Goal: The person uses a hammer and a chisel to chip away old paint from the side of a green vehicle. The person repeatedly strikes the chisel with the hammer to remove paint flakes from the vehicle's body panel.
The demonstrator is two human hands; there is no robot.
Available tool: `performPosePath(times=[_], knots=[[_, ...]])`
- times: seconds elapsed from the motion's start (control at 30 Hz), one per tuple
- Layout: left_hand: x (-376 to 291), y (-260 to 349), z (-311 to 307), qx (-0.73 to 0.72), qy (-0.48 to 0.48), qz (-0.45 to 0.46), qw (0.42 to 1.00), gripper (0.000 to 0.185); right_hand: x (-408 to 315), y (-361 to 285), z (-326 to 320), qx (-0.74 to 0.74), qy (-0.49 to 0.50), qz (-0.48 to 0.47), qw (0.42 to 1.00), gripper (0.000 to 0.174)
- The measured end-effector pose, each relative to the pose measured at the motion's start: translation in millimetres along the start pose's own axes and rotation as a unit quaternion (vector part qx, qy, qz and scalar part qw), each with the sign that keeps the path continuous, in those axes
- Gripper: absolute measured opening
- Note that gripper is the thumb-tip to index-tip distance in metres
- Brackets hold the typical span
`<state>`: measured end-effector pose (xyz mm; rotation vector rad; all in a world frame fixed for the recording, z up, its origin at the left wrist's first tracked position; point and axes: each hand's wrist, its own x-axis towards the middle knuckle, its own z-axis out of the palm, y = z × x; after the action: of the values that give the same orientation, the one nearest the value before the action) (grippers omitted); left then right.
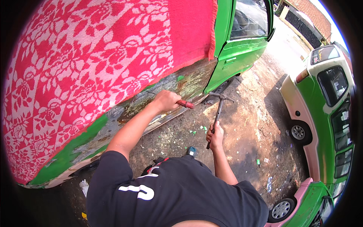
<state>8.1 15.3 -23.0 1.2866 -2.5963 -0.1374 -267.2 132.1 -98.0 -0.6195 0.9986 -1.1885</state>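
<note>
My left hand (166,101) is closed around a screwdriver-like tool with a red handle (186,104). Its thin metal shaft points left toward the van's lower side panel (195,74); whether the tip touches it, I cannot tell. Worn, stripped patches of grey, brown and yellowish colour cover that panel. In my right hand (216,135) is a hammer (219,106), gripped low on its dark handle. The hammer's narrow head is raised to the right of the red handle, apart from it. A red cloth with a pale floral pattern (113,54) drapes over the van above the panel.
Ahead is the van's green front door (241,56), with a wheel (224,85) beneath. A green, white and pink van (320,93) stands at right, and another green and pink vehicle (307,198) at lower right. Green flakes and litter lie on the dirt ground (241,159).
</note>
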Motion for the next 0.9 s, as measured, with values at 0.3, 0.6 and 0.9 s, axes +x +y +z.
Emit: performPosePath(times=[0.3, 0.6, 0.9], knots=[[14, -6, 2, -0.004, 0.017, -0.013, 1.0, 0.015, -14, 21, 36, -0.125, -0.007, -0.092, 0.988, 0.045], [8, -5, 1, -0.01, 0.056, 0.002, 0.998, 0.016, -27, 19, 44, -0.093, 0.028, -0.068, 0.993, 0.046], [12, -6, 0, -0.025, 0.107, -0.002, 0.994, 0.016, -27, 9, 35, -0.014, 0.024, -0.037, 0.999, 0.045]])
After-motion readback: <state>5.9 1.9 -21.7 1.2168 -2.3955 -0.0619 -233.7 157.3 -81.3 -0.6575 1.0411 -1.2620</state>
